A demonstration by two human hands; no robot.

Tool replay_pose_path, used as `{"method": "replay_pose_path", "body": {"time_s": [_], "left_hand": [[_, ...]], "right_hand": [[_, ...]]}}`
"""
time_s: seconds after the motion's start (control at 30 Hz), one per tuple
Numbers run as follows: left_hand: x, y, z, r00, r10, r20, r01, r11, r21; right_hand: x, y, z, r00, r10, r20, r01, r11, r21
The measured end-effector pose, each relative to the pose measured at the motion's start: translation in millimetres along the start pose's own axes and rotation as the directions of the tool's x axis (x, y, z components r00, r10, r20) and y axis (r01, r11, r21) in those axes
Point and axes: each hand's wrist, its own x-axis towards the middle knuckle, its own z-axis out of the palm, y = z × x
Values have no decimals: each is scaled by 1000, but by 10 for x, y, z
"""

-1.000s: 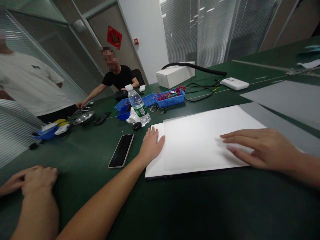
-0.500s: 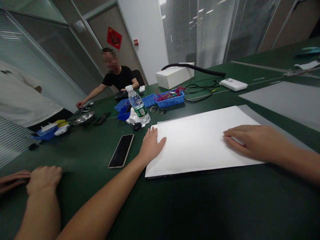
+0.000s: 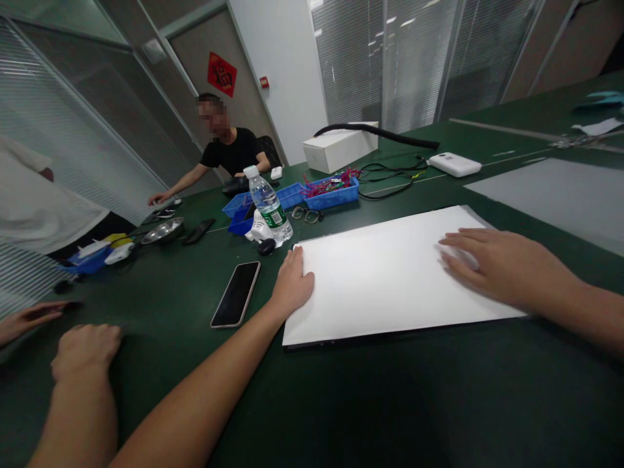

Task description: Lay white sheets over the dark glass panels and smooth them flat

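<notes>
A large white sheet [image 3: 370, 279] lies on the green table, with a thin dark edge showing beneath its near side. My left hand [image 3: 293, 284] rests on the sheet's left edge, fingers extended and thumb spread onto the surface. Over the right part of the sheet is my right hand [image 3: 497, 268], palm down with fingers apart and slightly blurred. Neither hand grips anything. Left of my left hand lies a phone [image 3: 236, 294], dark screen up.
Beyond the sheet stand a water bottle [image 3: 270, 207], folded glasses [image 3: 308, 215], a blue tray [image 3: 336, 194] of wires and a white box [image 3: 341, 148]. Other people's hands, one a fist [image 3: 86, 351], are at the left. A grey sheet [image 3: 556, 201] lies right.
My right hand has shifted slightly right and its fingers have spread. Less of the grey layer under the white sheet shows. Another person's hand at far left has moved up.
</notes>
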Motion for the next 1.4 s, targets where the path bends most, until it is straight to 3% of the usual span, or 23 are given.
{"method": "replay_pose_path", "body": {"time_s": [0.13,0.27,0.5,0.7,1.03,1.17,1.27,1.33,1.4], "left_hand": [[11,-24,7,1000,14,4,-14,1000,-7],[17,-35,13,1000,9,10,-9,1000,-9],[-1,1,8,1000,-9,-9,9,1000,-11],[-21,78,-41,1000,-9,18,9,1000,17],[-33,125,-71,1000,-8,26,7,1000,4],[-39,128,-66,998,23,50,-26,997,73],[-47,126,-50,995,57,77,-68,986,151],[-55,121,-46,994,64,87,-80,978,193],[-65,118,-56,994,69,90,-88,970,227]], "right_hand": [[-44,260,132,990,142,10,-140,983,-121],[-71,377,209,980,199,17,-197,978,-64],[-42,256,174,979,180,91,-177,983,-44],[-37,272,210,996,22,82,-20,1000,-20],[-57,350,259,996,7,85,-8,1000,5],[-47,354,251,995,-5,96,3,1000,19],[-18,587,279,997,28,66,-32,998,56],[-19,899,310,993,116,-23,-114,991,69],[-59,1299,350,960,257,-115,-249,965,78]]}}
